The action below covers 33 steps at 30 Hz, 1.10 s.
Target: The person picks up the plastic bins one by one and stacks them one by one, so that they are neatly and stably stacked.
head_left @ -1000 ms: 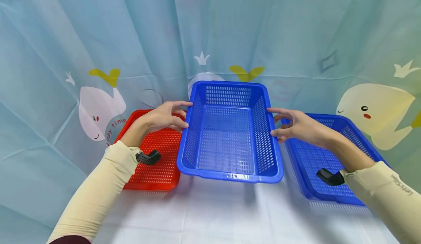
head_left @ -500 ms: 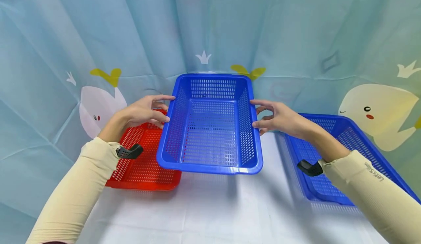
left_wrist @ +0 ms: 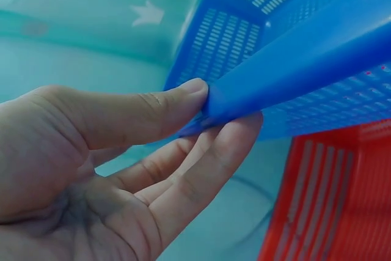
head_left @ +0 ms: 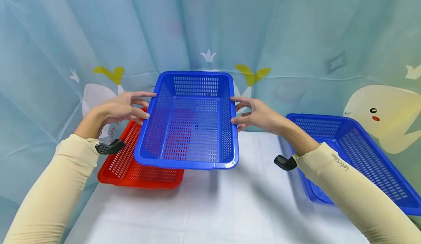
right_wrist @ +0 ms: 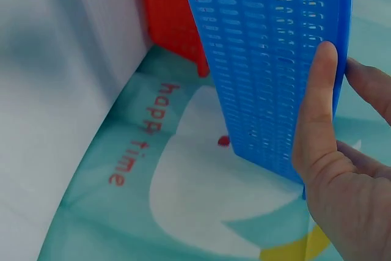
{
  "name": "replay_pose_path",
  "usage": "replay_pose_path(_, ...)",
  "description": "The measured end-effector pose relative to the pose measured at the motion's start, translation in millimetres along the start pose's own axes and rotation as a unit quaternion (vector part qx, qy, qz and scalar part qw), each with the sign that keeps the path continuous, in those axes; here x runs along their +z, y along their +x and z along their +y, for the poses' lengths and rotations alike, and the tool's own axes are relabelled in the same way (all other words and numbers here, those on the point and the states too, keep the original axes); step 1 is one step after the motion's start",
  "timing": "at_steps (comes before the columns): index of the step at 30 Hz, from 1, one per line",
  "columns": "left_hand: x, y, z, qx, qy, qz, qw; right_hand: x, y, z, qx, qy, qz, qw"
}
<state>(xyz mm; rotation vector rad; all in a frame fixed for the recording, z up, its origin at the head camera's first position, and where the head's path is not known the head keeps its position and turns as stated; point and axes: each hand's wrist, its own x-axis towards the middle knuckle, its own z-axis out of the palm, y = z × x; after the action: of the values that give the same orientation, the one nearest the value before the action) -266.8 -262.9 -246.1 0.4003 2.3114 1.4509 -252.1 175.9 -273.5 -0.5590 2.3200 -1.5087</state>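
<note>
A blue plastic basket (head_left: 194, 127) with slotted walls is held up in the air between both hands, its inside facing the head camera. My left hand (head_left: 123, 107) pinches its left rim, thumb on one side and fingers on the other, as the left wrist view shows close up. On the opposite rim, my right hand (head_left: 253, 114) grips with thumb and fingers. Behind and below the raised basket, a red basket (head_left: 141, 178) rests on the white table, partly covered by it in the head view. Red shows through the blue basket's slots.
Another blue basket (head_left: 361, 156) stands on the white tablecloth (head_left: 213, 207) at the right, partly hidden by the right forearm. A pale blue curtain (head_left: 213, 24) with printed whales hangs behind the table. Black wrist devices (head_left: 110, 147) sit on both sleeves.
Both hands have carried the blue basket leftward and slightly up, from the middle of the table to over the red basket. The blue basket at the right is more uncovered at its left side.
</note>
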Motion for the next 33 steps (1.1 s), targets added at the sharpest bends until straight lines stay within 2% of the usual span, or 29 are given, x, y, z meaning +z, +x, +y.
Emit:
replay_pose_path(4, -12.1, -7.7, -4.6, -0.01, 0.014, 0.002, 0.9998, 12.3, 11.3, -5.3, -0.015, 0.026, -0.005, 0.9995)
replay_pose_path(9, -28.3, -17.0, -17.2, -0.015, 0.032, 0.004, 0.9994, 30.8, 25.8, -8.6, -0.03, 0.056, -0.003, 0.998)
replay_pose_path(20, -58.1, -33.7, -42.0, -0.011, 0.028, -0.008, 0.9995, 64.9, 44.3, -13.4, -0.037, 0.105, -0.004, 0.9938)
replay_pose_path(27, -70.6, -44.2, -57.2, -0.009, 0.044, -0.004, 0.999, 81.2, 52.5, -15.4, -0.036, 0.134, -0.017, 0.9902)
replay_pose_path(33, -76.6, -49.8, -66.2, -0.018, 0.037, 0.0, 0.9992, 91.7, 58.7, -15.5, -0.037, 0.143, -0.02, 0.9888)
